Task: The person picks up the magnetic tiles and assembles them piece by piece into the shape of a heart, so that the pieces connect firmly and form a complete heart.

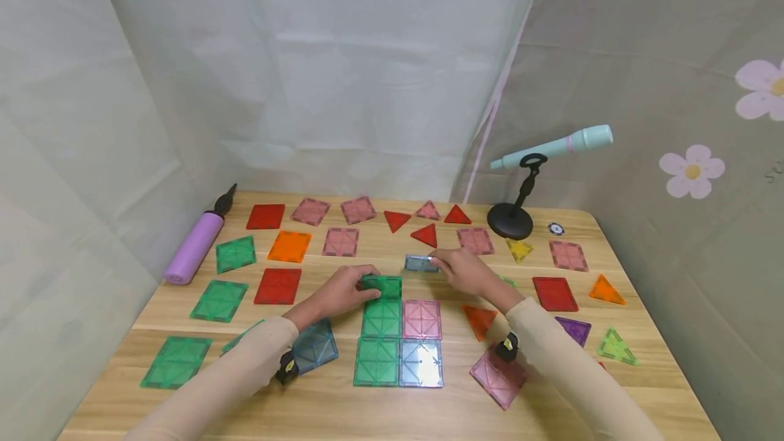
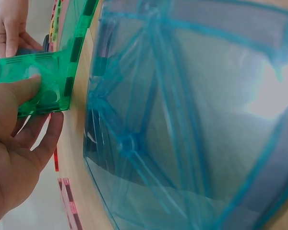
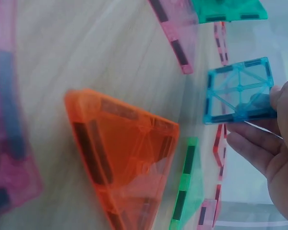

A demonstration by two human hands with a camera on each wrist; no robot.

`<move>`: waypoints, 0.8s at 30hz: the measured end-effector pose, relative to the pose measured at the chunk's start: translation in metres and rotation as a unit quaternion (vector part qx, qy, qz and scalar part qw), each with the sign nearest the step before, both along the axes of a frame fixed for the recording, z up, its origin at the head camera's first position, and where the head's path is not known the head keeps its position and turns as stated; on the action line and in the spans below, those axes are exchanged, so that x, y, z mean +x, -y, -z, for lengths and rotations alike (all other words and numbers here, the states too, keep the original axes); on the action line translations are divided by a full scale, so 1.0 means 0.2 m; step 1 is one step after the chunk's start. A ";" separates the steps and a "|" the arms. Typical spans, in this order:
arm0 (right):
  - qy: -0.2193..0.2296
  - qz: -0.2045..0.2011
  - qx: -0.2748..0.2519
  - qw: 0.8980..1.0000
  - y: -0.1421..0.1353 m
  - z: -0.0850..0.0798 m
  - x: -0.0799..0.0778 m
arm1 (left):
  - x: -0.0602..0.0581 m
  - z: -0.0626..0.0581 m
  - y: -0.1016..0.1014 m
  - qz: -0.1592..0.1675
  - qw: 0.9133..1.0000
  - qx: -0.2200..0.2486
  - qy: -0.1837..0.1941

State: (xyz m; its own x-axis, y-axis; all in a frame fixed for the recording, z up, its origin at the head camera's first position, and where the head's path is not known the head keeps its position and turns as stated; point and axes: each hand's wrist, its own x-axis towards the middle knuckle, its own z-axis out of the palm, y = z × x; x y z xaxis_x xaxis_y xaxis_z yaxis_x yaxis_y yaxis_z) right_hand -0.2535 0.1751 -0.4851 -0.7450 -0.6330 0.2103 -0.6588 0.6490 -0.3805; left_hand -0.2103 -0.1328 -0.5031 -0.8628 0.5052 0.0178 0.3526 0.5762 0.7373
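My left hand (image 1: 340,290) pinches a green square magnetic tile (image 1: 390,286) that stands up at the far edge of a flat green tile (image 1: 382,320). In the left wrist view the thumb lies on its near face, with fingers behind it. Slightly farther back, my right hand (image 1: 468,273) pinches a translucent blue square tile (image 3: 240,90) by its right edge, raised and tilted. Closer to me, the flat block of joined tiles also includes a pink tile (image 1: 421,319), another green tile (image 1: 376,362) and a shiny blue tile (image 1: 420,363).
Loose tiles lie all round, among them an orange triangle (image 1: 480,320) and a pink square (image 1: 499,378) by my right arm. A blue square (image 1: 316,344) lies beside my left forearm. A purple pump (image 1: 194,248) and a microphone stand (image 1: 511,220) sit towards the back.
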 end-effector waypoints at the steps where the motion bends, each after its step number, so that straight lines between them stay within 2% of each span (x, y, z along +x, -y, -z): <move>1: -0.001 0.000 -0.003 1.000 -0.01 0.00 0.01 | 0.00 0.00 0.00 0.000 1.000 -0.001 -0.001; 8: 0.032 -0.012 -0.013 0.999 -0.03 -0.02 0.11 | 0.00 0.00 0.00 0.002 1.000 -0.003 0.001; 14: 0.031 -0.026 -0.020 0.999 -0.02 -0.02 0.17 | 0.00 -0.01 0.00 0.004 1.000 -0.001 0.003; 24: 0.092 -0.026 -0.052 0.994 -0.03 0.00 0.21 | 0.00 -0.02 0.00 0.010 1.000 0.000 -0.003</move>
State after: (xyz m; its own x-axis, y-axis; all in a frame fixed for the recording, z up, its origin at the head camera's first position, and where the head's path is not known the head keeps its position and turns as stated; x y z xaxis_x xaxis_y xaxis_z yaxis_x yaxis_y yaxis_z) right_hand -0.2108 0.1817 -0.4850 -0.7440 -0.6534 0.1400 -0.6037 0.5675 -0.5599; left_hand -0.2094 -0.1336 -0.4998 -0.8528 0.5218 0.0227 0.3680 0.5694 0.7351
